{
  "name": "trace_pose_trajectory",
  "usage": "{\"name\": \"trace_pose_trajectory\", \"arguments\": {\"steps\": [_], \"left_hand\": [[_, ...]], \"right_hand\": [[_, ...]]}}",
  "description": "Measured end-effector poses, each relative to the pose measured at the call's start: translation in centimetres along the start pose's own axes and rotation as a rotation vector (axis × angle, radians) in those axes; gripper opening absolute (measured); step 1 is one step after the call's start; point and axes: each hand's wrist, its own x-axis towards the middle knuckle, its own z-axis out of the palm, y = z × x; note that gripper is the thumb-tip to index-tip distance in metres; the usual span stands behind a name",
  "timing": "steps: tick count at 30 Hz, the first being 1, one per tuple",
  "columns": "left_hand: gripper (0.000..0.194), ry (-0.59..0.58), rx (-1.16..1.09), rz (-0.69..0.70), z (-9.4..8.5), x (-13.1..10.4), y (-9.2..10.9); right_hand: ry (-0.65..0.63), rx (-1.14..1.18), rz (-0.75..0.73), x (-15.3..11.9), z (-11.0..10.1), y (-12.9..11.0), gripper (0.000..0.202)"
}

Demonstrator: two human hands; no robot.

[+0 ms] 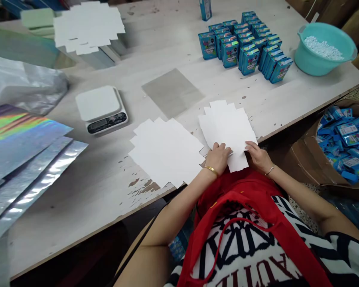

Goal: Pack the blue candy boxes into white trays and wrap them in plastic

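Note:
Near the table's front edge lies a white die-cut cardboard sheet (227,125) with notched edges, its lower flap sticking out toward my body. My left hand (217,158) has its bent fingers pressed on the sheet's lower left part, at a crease. At the lower right edge, my right hand (259,158) pinches the same sheet, thumb hidden. Just left of my left hand is a fanned pile of white cardboard blanks (167,151), lying flat. Behind both, a grey square sheet (173,92) rests on the table.
A white kitchen scale (99,104) stands at left, near shiny holographic sheets (24,147) and plastic wrapping (24,85). More blanks (88,24) are stacked behind. Blue candy boxes (229,52) stand in rows before a turquoise tub (308,56) of white pieces. A carton (306,159) holds blue boxes.

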Motion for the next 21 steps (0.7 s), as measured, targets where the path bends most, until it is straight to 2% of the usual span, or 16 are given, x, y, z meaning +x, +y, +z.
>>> {"name": "trace_pose_trajectory", "arguments": {"steps": [6, 12, 16, 21], "left_hand": [[0.034, -0.050, 0.035, -0.014, -0.8, 1.6, 1.0], [0.036, -0.001, 0.041, -0.048, -0.1, 1.4, 0.6], [0.033, 0.028, 0.044, -0.043, 0.2, 0.9, 0.7], [0.033, 0.025, 0.115, 0.011, 0.0, 1.1, 1.0]], "right_hand": [[0.061, 0.002, -0.276, 1.8, 1.1, 1.5, 0.036], [0.132, 0.096, -0.332, 2.3, 2.4, 1.6, 0.032], [0.080, 0.043, -0.463, 1.9, 2.3, 2.0, 0.041], [-0.090, -0.008, -0.570, 1.4, 1.2, 2.8, 0.058]]}}
